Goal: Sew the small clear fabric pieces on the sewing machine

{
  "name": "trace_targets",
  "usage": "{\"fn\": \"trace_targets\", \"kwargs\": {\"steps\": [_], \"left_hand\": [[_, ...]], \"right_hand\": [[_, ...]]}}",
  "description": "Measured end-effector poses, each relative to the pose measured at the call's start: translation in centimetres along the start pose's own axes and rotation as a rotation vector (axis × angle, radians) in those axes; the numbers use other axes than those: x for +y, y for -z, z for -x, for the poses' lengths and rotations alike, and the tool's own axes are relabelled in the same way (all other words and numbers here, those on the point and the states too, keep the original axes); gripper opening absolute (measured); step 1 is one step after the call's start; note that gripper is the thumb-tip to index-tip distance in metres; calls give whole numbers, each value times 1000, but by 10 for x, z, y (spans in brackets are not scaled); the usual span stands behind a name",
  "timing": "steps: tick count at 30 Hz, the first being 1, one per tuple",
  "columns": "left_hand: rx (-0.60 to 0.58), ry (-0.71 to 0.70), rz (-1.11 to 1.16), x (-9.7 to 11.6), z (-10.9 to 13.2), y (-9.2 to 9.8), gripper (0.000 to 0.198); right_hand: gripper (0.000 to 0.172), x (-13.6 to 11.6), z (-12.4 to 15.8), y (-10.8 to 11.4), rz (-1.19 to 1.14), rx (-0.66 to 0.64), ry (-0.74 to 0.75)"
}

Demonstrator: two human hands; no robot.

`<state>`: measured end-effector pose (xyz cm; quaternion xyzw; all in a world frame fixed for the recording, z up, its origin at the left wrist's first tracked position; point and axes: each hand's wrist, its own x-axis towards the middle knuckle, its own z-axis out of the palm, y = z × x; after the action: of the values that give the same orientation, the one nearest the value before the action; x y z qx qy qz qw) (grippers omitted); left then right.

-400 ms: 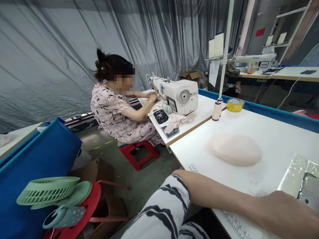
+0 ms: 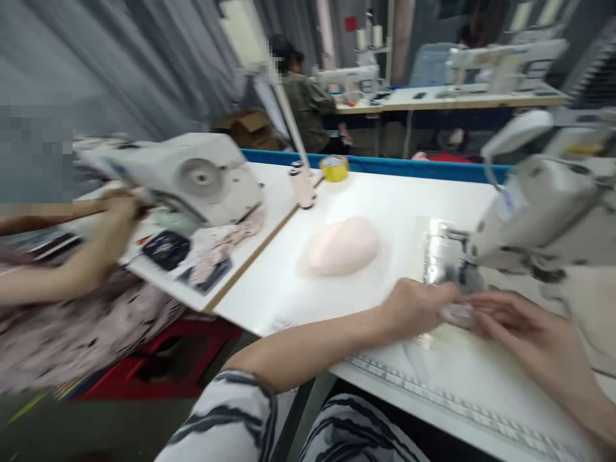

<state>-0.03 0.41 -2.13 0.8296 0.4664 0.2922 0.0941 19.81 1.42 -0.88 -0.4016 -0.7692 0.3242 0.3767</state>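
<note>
Pale cloth (image 2: pixel 457 315) pinched in fingers of left hand (image 2: pixel 418 309) and right hand (image 2: pixel 527 327), latter newly brought into view near sewing machine (image 2: pixel 543 205); two-handed control suggested.

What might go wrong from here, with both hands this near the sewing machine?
1. The left hand and right hand are close in front of the sewing machine; if it ran, one might get caught.
2. The small pale piece between the hands has little showing to grip, so it might slip or twist.
3. The pale pink cup-shaped piece lies loose beyond the left forearm, which might nudge it.
</note>
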Motion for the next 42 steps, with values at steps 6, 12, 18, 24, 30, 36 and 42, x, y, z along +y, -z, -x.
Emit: {"fn": "trace_targets", "kwargs": {"steps": [6,12,18,24,30,36,42], "left_hand": [[240,-136,101,-3,-4,4,13],[272,-189,131,1,-6,6,6],[275,-181,130,0,-5,5,2],[278,-178,118,0,-4,3,6],[302,-202,61,1,-6,4,7],[306,-204,53,3,-7,6,6],[263,-229,117,5,-6,7,6]], "right_hand": [[15,-3,-11,2,-35,-67,89],[15,-7,-9,3,-35,-69,178],[16,-5,-10,3,-6,-64,237],[23,1,-8,3,143,-26,382],[14,5,-7,2,211,11,457],[23,4,-7,8,388,76,702],[17,-4,-8,18,628,107,1033]]}}
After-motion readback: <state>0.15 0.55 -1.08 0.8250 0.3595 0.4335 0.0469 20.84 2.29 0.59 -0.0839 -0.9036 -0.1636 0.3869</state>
